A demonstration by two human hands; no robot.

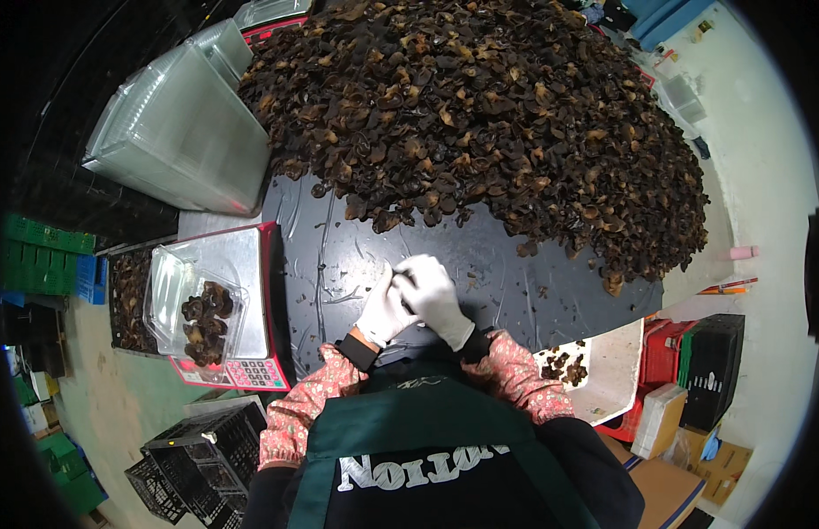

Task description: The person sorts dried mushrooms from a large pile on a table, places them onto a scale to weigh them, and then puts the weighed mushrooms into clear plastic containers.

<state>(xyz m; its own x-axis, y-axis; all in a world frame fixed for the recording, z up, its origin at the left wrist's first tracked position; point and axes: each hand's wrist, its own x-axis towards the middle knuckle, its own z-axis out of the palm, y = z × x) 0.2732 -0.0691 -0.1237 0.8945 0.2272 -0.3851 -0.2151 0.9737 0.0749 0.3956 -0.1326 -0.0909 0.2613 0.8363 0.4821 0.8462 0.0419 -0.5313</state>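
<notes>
My left hand (pixel 385 308) and my right hand (pixel 437 299), both in white gloves, meet close to my body above the table's black plastic sheet (pixel 347 254). The right fingers overlap the left ones. A small dark patch shows between the palms; whether it is a piece of mushroom or just shadow cannot be told. Beyond the hands rises a large heap of dark brown wood ear mushrooms (pixel 475 112). To the left, an open clear plastic clamshell box (pixel 165 291) rests on a red digital scale (pixel 254 291), with several wood ears (pixel 208 321) inside.
Stacked clear plastic boxes (pixel 185 125) stand at the back left. A white bin (pixel 611 383) holding mushroom pieces sits below the table's right edge. Black crates (pixel 204 456) are on the floor at left. Red crates (pixel 661 347) and cardboard boxes (pixel 664 486) are at right.
</notes>
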